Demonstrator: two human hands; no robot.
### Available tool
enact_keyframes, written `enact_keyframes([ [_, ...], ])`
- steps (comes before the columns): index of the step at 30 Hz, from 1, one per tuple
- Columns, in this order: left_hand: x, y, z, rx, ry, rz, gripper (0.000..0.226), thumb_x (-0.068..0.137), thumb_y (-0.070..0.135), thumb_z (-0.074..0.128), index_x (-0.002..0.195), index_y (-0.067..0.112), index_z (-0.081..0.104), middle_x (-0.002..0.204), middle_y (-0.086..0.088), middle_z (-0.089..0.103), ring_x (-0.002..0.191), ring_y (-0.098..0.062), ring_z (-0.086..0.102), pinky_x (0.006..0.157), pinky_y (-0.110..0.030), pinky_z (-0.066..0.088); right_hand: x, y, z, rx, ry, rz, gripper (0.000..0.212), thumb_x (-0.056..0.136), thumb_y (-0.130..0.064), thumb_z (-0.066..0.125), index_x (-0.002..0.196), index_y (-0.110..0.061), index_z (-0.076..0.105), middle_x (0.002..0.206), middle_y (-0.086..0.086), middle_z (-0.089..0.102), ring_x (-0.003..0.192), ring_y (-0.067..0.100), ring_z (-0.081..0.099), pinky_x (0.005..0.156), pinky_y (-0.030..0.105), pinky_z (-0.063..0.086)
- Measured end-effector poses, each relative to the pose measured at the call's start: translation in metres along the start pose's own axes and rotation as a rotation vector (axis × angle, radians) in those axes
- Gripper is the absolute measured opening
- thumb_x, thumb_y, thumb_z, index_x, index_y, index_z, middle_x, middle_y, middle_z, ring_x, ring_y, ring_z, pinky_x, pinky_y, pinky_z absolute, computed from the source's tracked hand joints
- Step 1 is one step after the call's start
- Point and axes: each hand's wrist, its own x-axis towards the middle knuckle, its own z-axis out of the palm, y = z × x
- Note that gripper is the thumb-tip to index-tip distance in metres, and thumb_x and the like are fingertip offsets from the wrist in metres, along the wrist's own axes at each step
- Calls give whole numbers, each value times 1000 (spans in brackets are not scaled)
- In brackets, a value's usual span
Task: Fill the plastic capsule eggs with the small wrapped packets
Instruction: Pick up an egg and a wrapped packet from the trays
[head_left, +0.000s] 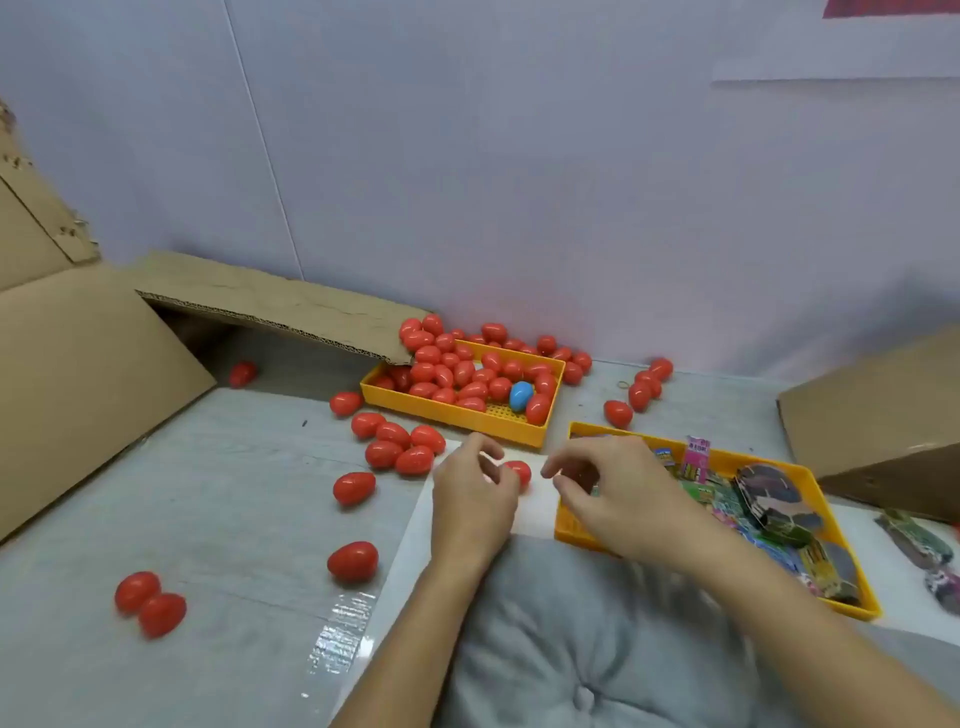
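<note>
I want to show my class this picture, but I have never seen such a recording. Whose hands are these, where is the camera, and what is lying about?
There is no machine: a person wears a camera on the head, looking down at their own bare hands. The left hand pinches a red egg. The right hand hovers, fingers curled, over the near yellow tray of small wrapped packets; I cannot tell whether it holds one. The far yellow tray holds many red eggs and one blue egg. More red eggs lie on the grey surface, with cardboard at the sides.
</note>
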Motion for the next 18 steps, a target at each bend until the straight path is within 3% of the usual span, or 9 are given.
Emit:
enact_keyframes([
  [3,2,-12,-4,-118,163,-12,22,84,2,62,84,24,60,82,7,63,78,-7,59,62,-12,43,25,-1,8,-116,-11,-12,15,91,-21,64,103,-29,70,87,-17,62,79,1,56,69,16,43],
  [6,3,-19,-10,-167,269,24,32,84,-4,59,79,28,60,76,11,63,81,5,58,64,-5,43,48,-7,19,-295,-103,-65,27,92,-30,62,120,-30,63,109,-11,57,103,6,50,88,25,46],
  [8,7,-20,-11,-168,304,66,31,84,-6,58,77,24,61,73,11,63,80,3,59,63,-6,43,60,-11,25,-439,-187,-96,37,92,-34,62,128,-30,59,121,-8,58,115,13,49,94,31,45],
  [12,11,-21,-8,-180,264,89,28,86,-6,58,79,21,62,75,11,63,81,4,58,64,-7,44,73,-20,38,-653,-319,-99,25,91,-29,60,116,-24,63,113,0,63,106,23,58,84,37,51],
  [14,12,-22,-9,-196,243,109,28,86,-6,58,79,21,62,75,11,64,79,4,60,64,-8,45,72,-20,43,-574,-263,-108,16,93,-27,59,107,-21,64,105,0,63,100,22,59,80,38,52],
  [18,14,-20,-12,-205,231,131,33,84,-8,58,78,23,63,76,10,66,78,-2,60,64,-9,45,56,-15,32,-100,-1,-64,14,97,-24,57,106,-20,67,96,-6,67,87,11,58,77,30,51],
])
